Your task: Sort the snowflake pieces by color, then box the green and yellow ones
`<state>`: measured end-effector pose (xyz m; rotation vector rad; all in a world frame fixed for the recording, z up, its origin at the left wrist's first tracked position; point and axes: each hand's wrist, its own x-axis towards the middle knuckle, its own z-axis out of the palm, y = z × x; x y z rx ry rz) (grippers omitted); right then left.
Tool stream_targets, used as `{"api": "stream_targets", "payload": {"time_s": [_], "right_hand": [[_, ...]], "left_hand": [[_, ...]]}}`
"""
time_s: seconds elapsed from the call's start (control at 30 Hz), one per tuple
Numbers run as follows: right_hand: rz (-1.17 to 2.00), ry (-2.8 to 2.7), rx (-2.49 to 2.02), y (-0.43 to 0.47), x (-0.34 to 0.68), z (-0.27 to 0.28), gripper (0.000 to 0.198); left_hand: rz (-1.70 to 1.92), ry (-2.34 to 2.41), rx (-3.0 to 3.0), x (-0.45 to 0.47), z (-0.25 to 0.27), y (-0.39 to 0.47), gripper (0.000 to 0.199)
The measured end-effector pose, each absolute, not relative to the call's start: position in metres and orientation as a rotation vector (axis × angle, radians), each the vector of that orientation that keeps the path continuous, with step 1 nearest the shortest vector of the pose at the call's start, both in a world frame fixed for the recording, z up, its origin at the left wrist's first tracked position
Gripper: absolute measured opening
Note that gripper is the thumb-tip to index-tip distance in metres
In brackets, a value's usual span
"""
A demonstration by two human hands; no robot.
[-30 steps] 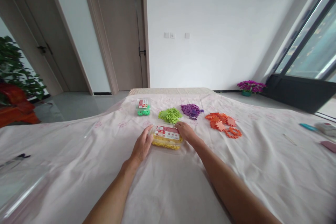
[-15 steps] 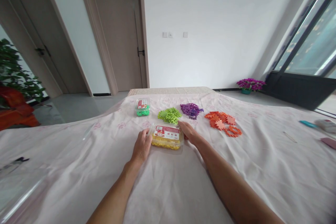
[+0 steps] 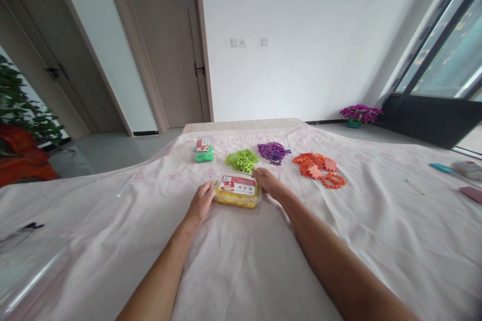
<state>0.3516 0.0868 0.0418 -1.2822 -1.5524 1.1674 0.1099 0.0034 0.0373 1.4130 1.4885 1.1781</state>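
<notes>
A clear plastic box (image 3: 237, 190) with a red and white label holds yellow pieces, its lid on. My left hand (image 3: 202, 202) grips its left side, and my right hand (image 3: 266, 180) has hold of the right side near the far corner. The box rests on the cloth or just above it; I cannot tell which. Just beyond it lies a pile of lime green puzzle pieces (image 3: 243, 160). Purple pieces (image 3: 272, 152) are heaped behind and to the right, with orange pieces (image 3: 315, 166) further right. A smaller clear box (image 3: 203, 150) with green pieces stands at the back left.
A pale, wrinkled cloth (image 3: 241, 271) covers the table. At the right edge lie a blue item (image 3: 442, 167), a white and grey object (image 3: 467, 169) and a thin stick (image 3: 415, 187). Clear plastic (image 3: 33, 276) lies at the lower left.
The camera view has tilted down slightly. Both hands keep hold of the box of yellow pieces, which sits almost unchanged among the piles.
</notes>
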Motion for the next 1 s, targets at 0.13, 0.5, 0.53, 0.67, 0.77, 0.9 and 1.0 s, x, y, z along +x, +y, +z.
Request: {"api": "stream_targets", "payload": {"time_s": [0.13,0.5,0.53,0.67,0.77,0.9,1.0], "right_hand": [[1.224,-1.538,-1.259,0.086,0.354,0.040,0.043],[1.432,-1.590,-1.070,0.080,0.370,0.042,0.046],[1.409,-1.590,-1.067,0.081,0.370,0.040,0.046],[1.296,-1.580,-1.065,0.085,0.369,0.030,0.044],[1.265,-1.565,-1.054,0.086,0.368,0.025,0.042],[1.170,-1.497,-1.141,0.084,0.361,0.025,0.045],[1.031,-1.424,-1.195,0.082,0.353,0.024,0.051]], "left_hand": [[1.193,1.455,1.436,0.106,0.035,0.000,0.052],[1.203,1.501,1.593,0.106,0.034,-0.002,0.057],[1.188,1.497,1.593,0.105,0.035,-0.001,0.057],[1.091,1.501,1.591,0.101,0.039,0.002,0.057],[1.013,1.426,1.526,0.096,0.044,0.006,0.057],[0.966,1.341,1.303,0.094,0.050,0.015,0.045],[1.040,1.333,0.943,0.095,0.052,0.023,0.036]]}}
